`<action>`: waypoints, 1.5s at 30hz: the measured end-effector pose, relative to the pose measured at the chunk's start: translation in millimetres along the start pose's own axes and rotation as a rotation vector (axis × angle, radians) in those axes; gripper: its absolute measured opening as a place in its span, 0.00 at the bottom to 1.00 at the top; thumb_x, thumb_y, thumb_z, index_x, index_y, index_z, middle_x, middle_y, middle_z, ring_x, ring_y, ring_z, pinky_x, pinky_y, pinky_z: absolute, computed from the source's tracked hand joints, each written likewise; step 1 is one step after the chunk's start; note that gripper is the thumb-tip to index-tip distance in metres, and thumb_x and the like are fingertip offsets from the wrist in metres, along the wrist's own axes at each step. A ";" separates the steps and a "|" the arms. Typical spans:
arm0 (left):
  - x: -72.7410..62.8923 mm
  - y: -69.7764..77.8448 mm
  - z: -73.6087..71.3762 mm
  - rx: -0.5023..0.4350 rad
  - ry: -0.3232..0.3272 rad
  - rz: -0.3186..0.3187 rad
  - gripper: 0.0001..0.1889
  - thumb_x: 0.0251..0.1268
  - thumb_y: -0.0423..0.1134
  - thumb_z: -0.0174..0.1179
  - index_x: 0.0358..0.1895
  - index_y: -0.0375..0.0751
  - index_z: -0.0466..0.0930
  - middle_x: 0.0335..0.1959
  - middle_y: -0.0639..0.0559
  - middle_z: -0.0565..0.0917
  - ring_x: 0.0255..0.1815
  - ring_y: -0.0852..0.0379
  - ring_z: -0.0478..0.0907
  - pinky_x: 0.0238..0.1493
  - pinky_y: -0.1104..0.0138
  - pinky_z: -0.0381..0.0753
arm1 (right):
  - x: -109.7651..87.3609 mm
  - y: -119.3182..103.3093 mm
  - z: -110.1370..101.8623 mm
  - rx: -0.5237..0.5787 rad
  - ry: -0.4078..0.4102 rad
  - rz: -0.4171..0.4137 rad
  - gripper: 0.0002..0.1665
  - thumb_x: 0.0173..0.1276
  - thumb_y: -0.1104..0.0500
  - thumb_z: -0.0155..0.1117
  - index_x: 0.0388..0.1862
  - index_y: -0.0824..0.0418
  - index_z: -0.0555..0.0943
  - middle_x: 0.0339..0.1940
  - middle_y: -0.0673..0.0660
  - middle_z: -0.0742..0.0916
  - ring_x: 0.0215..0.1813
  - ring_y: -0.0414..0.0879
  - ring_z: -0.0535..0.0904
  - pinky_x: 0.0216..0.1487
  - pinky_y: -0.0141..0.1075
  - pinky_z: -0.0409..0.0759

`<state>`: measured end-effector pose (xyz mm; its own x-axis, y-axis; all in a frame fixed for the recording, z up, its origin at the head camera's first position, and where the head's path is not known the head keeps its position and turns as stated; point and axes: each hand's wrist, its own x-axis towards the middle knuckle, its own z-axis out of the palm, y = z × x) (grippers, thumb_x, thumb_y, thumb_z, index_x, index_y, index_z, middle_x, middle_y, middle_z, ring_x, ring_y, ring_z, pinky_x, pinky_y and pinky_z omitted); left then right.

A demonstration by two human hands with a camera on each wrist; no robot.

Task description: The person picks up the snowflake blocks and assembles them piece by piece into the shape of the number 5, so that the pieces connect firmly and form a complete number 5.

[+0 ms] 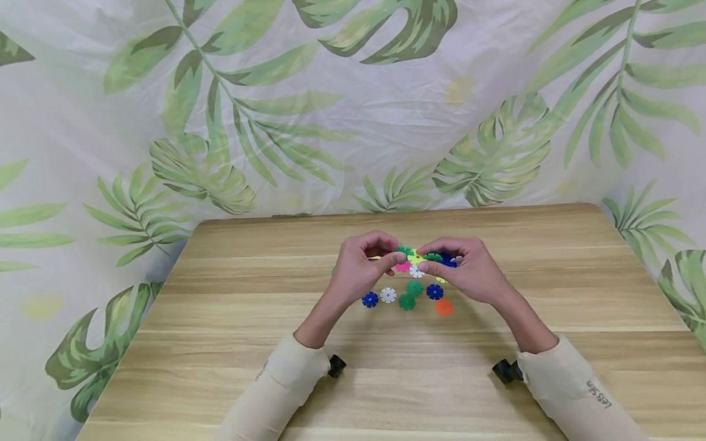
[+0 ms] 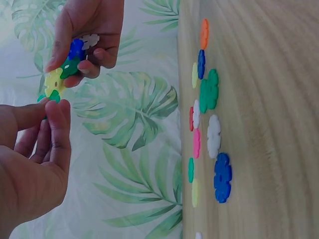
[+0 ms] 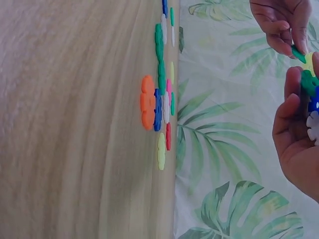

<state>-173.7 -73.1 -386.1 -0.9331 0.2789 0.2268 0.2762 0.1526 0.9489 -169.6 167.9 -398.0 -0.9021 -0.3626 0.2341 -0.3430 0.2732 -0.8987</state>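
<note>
Above the table, my left hand (image 1: 358,264) pinches a green notched disc (image 3: 298,54) between thumb and fingers. My right hand (image 1: 469,267) holds a short chain of joined notched discs: yellow (image 2: 54,82), green (image 2: 71,67), blue (image 2: 76,49) and white (image 2: 90,41). The left hand's green disc meets the edge of the yellow one at the chain's end. Whether the two are slotted together cannot be made out, as the fingertips cover part of the contact.
Loose notched discs lie on the wooden table (image 1: 248,349) below the hands, among them an orange disc (image 1: 444,307), a blue disc (image 1: 370,299), a white disc (image 1: 388,295) and a green disc (image 1: 407,302). A leaf-patterned cloth (image 1: 309,141) hangs behind the table.
</note>
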 end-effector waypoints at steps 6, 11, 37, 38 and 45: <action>0.9 0.9 -5.2 0.007 -0.034 -0.007 0.06 0.70 0.27 0.70 0.46 0.33 0.88 0.40 0.38 0.89 0.31 0.49 0.87 0.36 0.65 0.92 | 1.5 1.7 1.1 0.030 -0.058 0.039 0.15 0.75 0.59 0.74 0.58 0.58 0.89 0.50 0.59 0.92 0.39 0.47 0.87 0.38 0.34 0.88; 1.6 2.4 -8.0 -0.004 -0.041 0.000 0.09 0.70 0.25 0.68 0.50 0.32 0.88 0.42 0.37 0.89 0.34 0.56 0.86 0.41 0.62 0.93 | 1.2 2.7 2.1 0.040 -0.065 0.046 0.16 0.75 0.59 0.73 0.60 0.57 0.88 0.52 0.59 0.91 0.43 0.45 0.87 0.39 0.34 0.88; -0.4 -1.6 1.7 0.013 -0.058 0.032 0.09 0.72 0.31 0.71 0.51 0.34 0.88 0.42 0.38 0.91 0.35 0.62 0.88 0.40 0.57 0.92 | 0.6 0.3 6.0 0.057 -0.004 0.033 0.11 0.79 0.60 0.69 0.55 0.62 0.88 0.47 0.60 0.92 0.44 0.48 0.91 0.44 0.33 0.89; -0.4 -1.9 2.1 0.015 -0.059 0.032 0.09 0.72 0.32 0.71 0.51 0.34 0.88 0.42 0.38 0.91 0.35 0.62 0.88 0.41 0.58 0.92 | 0.6 0.3 6.3 0.056 -0.004 0.030 0.11 0.79 0.60 0.69 0.55 0.62 0.88 0.46 0.61 0.92 0.43 0.47 0.90 0.43 0.33 0.89; 1.9 -3.0 -4.7 0.035 -0.061 0.025 0.11 0.73 0.34 0.70 0.53 0.34 0.87 0.44 0.38 0.90 0.40 0.42 0.89 0.40 0.60 0.92 | 0.7 0.2 7.2 0.061 0.008 0.035 0.09 0.79 0.62 0.68 0.53 0.64 0.88 0.44 0.64 0.92 0.42 0.45 0.90 0.43 0.32 0.88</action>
<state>-177.4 -77.5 -387.5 -0.9102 0.3404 0.2357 0.3084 0.1777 0.9345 -168.4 161.3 -400.7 -0.9153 -0.3468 0.2049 -0.2951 0.2309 -0.9272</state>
